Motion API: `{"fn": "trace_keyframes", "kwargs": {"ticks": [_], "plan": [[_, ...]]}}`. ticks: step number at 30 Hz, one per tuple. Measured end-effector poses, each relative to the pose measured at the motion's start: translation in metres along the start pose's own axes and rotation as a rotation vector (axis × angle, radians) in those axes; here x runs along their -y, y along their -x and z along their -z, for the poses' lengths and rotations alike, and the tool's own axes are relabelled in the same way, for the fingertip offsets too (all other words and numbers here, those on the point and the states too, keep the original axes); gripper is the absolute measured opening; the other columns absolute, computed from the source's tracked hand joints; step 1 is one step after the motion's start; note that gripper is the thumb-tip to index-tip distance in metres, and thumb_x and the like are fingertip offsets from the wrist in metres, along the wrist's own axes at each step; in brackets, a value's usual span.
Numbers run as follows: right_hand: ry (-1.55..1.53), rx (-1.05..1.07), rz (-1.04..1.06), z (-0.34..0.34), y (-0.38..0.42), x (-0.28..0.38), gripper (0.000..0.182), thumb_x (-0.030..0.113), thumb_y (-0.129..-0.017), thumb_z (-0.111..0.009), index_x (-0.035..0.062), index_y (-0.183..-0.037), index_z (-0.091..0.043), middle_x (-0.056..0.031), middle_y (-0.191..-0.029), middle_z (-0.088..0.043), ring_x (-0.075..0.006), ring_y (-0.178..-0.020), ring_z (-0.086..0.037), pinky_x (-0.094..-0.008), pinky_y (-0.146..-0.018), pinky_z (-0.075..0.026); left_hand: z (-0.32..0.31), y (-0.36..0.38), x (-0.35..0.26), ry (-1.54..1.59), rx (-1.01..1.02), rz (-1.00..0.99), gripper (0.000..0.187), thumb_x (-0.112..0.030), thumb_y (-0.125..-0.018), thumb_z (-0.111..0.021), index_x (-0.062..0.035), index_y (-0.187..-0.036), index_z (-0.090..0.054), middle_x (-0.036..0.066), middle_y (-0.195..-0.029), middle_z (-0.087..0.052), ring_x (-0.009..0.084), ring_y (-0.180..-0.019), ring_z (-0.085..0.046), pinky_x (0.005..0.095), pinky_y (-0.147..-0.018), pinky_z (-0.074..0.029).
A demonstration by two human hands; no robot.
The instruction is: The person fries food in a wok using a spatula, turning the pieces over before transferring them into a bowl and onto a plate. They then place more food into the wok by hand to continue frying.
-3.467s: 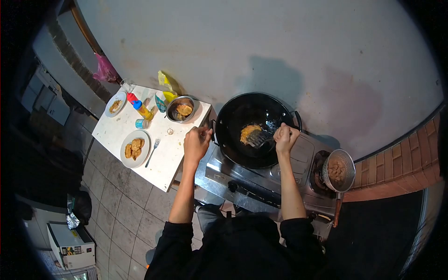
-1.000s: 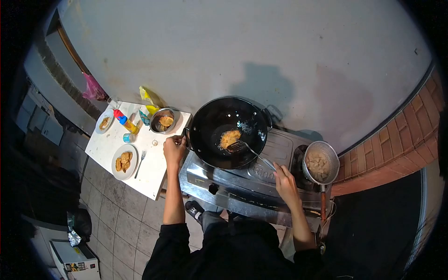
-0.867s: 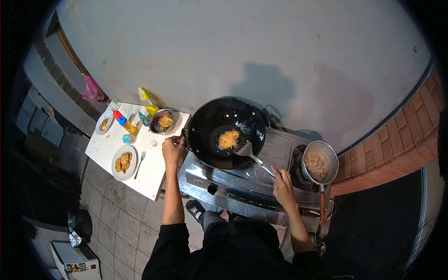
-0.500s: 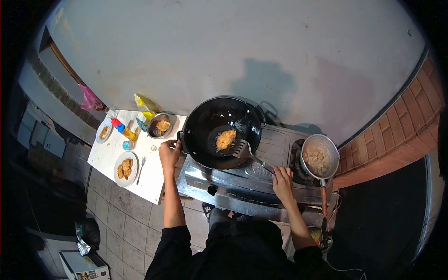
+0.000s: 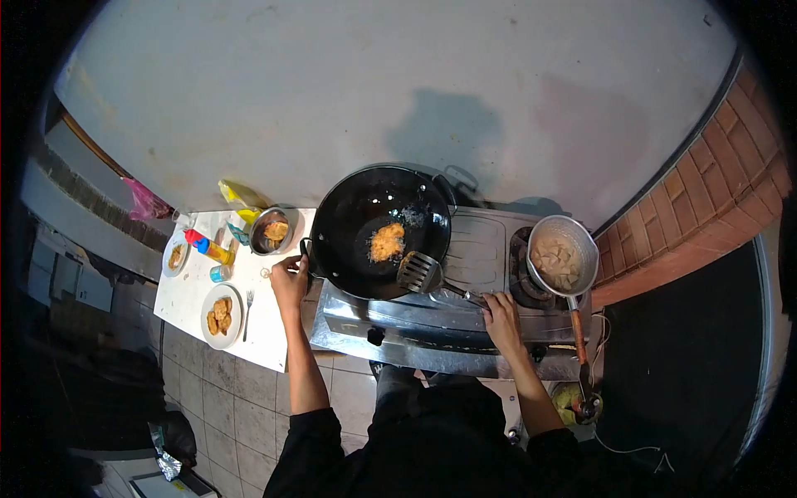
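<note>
A large black wok (image 5: 340, 199) stands on the left side of the stove, and a golden-brown fried piece (image 5: 387, 242) bubbles in the oil in it. My left hand (image 5: 288, 278) has its fingers closed on the wok's left handle (image 5: 307, 256). In my right hand (image 5: 501, 322) is the handle of a slotted spatula (image 5: 421, 273). The spatula's head lies over the wok's near right rim, just below the fried piece and apart from it.
Right of the wok, a saucepan (image 5: 563, 256) of pale chunks stands on the other burner. The white table (image 5: 270, 328) at left bears a metal bowl (image 5: 270, 231), a plate of fried pieces (image 5: 222, 316), a fork (image 5: 248, 315) and sauce bottles (image 5: 208, 247). Brick wall (image 5: 706, 216) at right.
The spatula head has moved away from the fried piece toward the near rim and turned. The whole view has shifted slightly. My left hand still holds the wok handle.
</note>
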State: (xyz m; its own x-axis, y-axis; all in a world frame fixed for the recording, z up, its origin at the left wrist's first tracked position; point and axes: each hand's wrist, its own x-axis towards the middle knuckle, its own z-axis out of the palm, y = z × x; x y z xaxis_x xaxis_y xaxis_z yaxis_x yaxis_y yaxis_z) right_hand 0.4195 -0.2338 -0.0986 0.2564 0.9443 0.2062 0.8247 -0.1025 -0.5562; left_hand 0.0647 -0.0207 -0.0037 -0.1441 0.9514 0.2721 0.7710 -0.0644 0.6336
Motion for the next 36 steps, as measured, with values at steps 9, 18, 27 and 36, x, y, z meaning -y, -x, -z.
{"fn": "trace_keyframes", "kwargs": {"ticks": [9, 18, 27, 36], "plan": [[0.052, 0.12, -0.042, 0.007, 0.003, 0.011, 0.051, 0.005, -0.071, -0.069, -0.0001, -0.118, -0.052, -0.0188, -0.112, -0.048, -0.0371, -0.107, -0.045, -0.0417, -0.095, -0.037, -0.009, 0.006, 0.015, 0.095, -0.015, 0.039, 0.026, -0.025, -0.081, -0.067, 0.0006, -0.089, -0.07, 0.014, -0.062, -0.063, 0.0193, -0.055, -0.061, 0.0324, -0.054, -0.045], [0.253, 0.323, -0.092, 0.065, -0.018, 0.065, 0.066, 0.006, -0.069, -0.071, 0.0015, -0.127, -0.041, -0.0213, -0.125, -0.037, -0.0401, -0.116, -0.038, -0.046, -0.096, -0.036, 0.008, 0.019, 0.015, 0.321, -0.024, 0.076, 0.03, -0.023, -0.084, -0.065, 0.0062, -0.09, -0.067, 0.011, -0.064, -0.063, 0.0142, -0.056, -0.056, 0.0291, -0.053, -0.044], [-0.299, -0.137, 0.336, 0.039, -0.075, 0.264, 0.018, -0.004, -0.079, -0.055, -0.0028, -0.097, -0.059, -0.0158, -0.086, -0.059, -0.0317, -0.081, -0.06, -0.0354, -0.073, -0.046, 0.03, 0.04, 0.083, 0.673, 0.052, -0.01, 0.011, -0.008, -0.085, -0.062, 0.0008, -0.09, -0.066, 0.0, -0.066, -0.056, 0.003, -0.059, -0.047, 0.0193, -0.052, -0.038], [-0.692, 0.049, 0.216, -0.228, -0.142, 0.412, 0.012, 0.002, -0.078, -0.06, -0.0018, -0.09, -0.061, -0.0123, -0.075, -0.062, -0.0193, -0.063, -0.061, -0.0292, -0.06, -0.048, 0.051, 0.06, 0.185, 0.689, 0.35, 0.118, 0.008, -0.007, -0.084, -0.06, -0.0004, -0.086, -0.064, -0.001, -0.063, -0.057, 0.0027, -0.056, -0.046, 0.0203, -0.051, -0.038]]}}
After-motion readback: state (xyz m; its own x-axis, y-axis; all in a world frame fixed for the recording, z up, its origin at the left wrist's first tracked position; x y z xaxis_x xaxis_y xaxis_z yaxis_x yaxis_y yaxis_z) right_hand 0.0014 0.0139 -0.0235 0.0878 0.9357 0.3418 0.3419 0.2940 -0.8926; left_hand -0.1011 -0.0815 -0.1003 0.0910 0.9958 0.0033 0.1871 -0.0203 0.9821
